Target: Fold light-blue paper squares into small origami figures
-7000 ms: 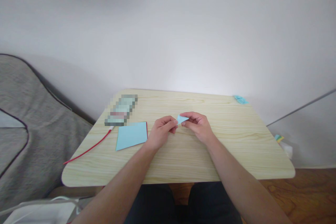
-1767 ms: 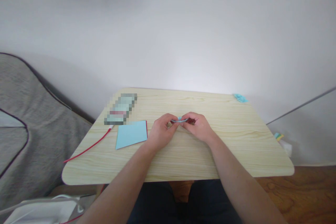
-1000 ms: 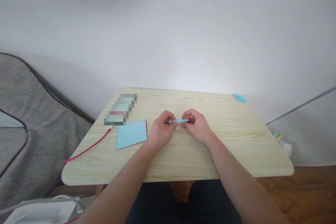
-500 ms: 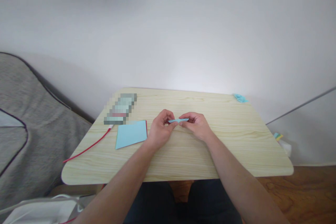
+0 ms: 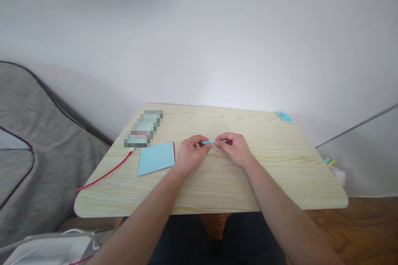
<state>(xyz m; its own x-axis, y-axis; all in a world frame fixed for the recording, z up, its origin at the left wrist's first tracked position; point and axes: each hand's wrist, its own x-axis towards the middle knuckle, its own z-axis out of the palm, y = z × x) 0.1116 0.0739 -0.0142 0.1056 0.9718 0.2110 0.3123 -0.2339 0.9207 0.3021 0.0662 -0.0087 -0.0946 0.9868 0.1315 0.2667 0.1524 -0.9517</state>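
Between my two hands is a small folded piece of light blue paper (image 5: pixel 214 142), held over the middle of the table. My left hand (image 5: pixel 193 152) pinches its left part between thumb and fingers. On the other end, my right hand (image 5: pixel 235 147) grips it the same way, the two thumbs close together. Fingers cover much of the paper, so its full shape is hidden. A stack of light blue paper sheets (image 5: pixel 157 159), with a red edge showing on its right, lies flat just left of my left hand.
A blurred-out phone-like device (image 5: pixel 144 128) with a red cable (image 5: pixel 107 174) rests on the left of the wooden table (image 5: pixel 289 182). At the far right corner lies a small folded blue paper piece (image 5: pixel 285 116). Behind the table stands a white wall (image 5: pixel 217 41); grey fabric (image 5: pixel 56 165) is to the left.
Both hands keep hold of the folded paper. The left fingers have come down slightly and the thumbs sit nearer each other; the paper looks flatter and more covered.
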